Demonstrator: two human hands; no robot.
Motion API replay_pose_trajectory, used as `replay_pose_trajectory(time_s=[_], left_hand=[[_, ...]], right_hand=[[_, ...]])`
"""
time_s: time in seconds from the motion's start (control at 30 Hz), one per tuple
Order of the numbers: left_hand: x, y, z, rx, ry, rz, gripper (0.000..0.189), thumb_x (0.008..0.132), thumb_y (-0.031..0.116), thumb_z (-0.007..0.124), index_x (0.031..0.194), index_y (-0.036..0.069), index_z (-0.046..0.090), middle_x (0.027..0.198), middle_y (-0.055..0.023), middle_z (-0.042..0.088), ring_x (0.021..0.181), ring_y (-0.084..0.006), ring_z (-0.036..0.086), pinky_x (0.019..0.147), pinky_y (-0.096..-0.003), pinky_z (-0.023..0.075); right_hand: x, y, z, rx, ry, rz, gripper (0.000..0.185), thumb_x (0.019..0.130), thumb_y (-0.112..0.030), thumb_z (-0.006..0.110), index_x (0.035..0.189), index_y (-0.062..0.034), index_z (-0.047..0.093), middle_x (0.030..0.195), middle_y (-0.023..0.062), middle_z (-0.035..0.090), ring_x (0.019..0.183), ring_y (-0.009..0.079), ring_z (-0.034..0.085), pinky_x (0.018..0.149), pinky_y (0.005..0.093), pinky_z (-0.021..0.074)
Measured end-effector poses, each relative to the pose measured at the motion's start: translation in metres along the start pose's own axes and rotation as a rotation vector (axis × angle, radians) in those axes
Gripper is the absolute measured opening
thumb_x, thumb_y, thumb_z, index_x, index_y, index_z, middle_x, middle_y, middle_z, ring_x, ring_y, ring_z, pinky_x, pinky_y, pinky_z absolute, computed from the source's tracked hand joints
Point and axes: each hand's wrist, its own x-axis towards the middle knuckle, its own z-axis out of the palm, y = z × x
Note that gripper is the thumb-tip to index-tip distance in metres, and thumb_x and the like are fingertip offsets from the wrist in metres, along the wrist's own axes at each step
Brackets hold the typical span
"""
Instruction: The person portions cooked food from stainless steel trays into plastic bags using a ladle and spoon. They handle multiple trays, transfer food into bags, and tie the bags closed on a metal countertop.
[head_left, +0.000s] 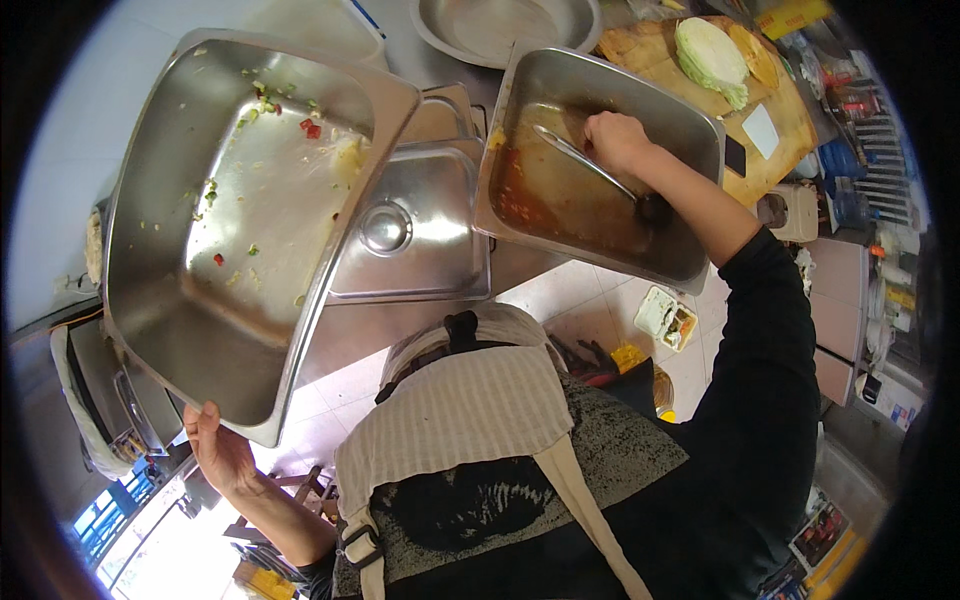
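My left hand (217, 446) grips the near rim of a large stainless steel food pan (255, 180), thumb over the edge. That pan stands tilted, with scraps of chopped green and red pepper stuck to its bare inside. My right hand (619, 142) is curled inside a second steel pan (600, 247), which has reddish-brown residue over its bottom. A metal-handled ladle (585, 159) lies slantwise in this pan, right beside my curled fingers; its dark end is partly in shadow. Whether my fingers hold anything is hidden.
Between the pans lies a steel lid with a round recess (409, 225). A round metal basin (506, 26) stands behind. A wooden cutting board (787, 112) holds a cut cabbage (709, 60), a white scraper (760, 131) and a dark phone-like slab (735, 154). An open food box (665, 318) sits on the floor.
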Motion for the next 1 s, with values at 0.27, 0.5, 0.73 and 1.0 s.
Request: replay_pose_trajectory(time_s=[0.27,0.5,0.73,1.0], left_hand=[[0.011,0.005,-0.005,0.024,-0.032,-0.021,0.019,0.085,0.006,0.064,0.103,-0.002,0.064,0.110,-0.0135,0.065,0.102,-0.0211,0.059,0.096,-0.0343,0.0420],[0.027,0.004,-0.027,-0.035,-0.131,-0.028,0.017,0.085,0.003,0.063,0.101,-0.002,0.066,0.102,-0.0119,0.068,0.098,-0.0199,0.061,0.094,-0.0336,0.0426],[0.038,0.005,-0.041,-0.015,-0.176,-0.021,0.018,0.084,0.001,0.063,0.101,-0.002,0.066,0.100,-0.0109,0.068,0.094,-0.0173,0.061,0.091,-0.0305,0.0423],[0.049,0.021,-0.019,0.030,-0.200,-0.009,0.012,0.082,-0.002,0.064,0.093,0.000,0.066,0.085,-0.0044,0.066,0.076,-0.0097,0.058,0.071,-0.0222,0.0437]], right_hand=[[-0.013,-0.015,0.000,0.038,0.028,0.002,0.012,0.067,-0.014,0.065,0.078,-0.0123,0.072,0.083,0.0161,0.068,0.080,0.0352,0.066,0.067,0.0438,0.0524],[-0.039,-0.037,-0.018,0.146,0.070,0.080,0.012,0.071,-0.019,0.069,0.082,-0.0137,0.072,0.083,0.0113,0.069,0.081,0.0321,0.065,0.070,0.0413,0.0528],[-0.067,-0.056,-0.024,0.226,0.092,0.093,0.010,0.074,-0.019,0.069,0.082,-0.0138,0.072,0.084,0.0100,0.069,0.081,0.0305,0.066,0.070,0.0399,0.0523],[-0.074,-0.064,-0.044,0.410,0.233,0.036,0.010,0.077,-0.017,0.068,0.082,-0.0095,0.072,0.080,0.0103,0.069,0.074,0.0236,0.065,0.067,0.0347,0.0505]])
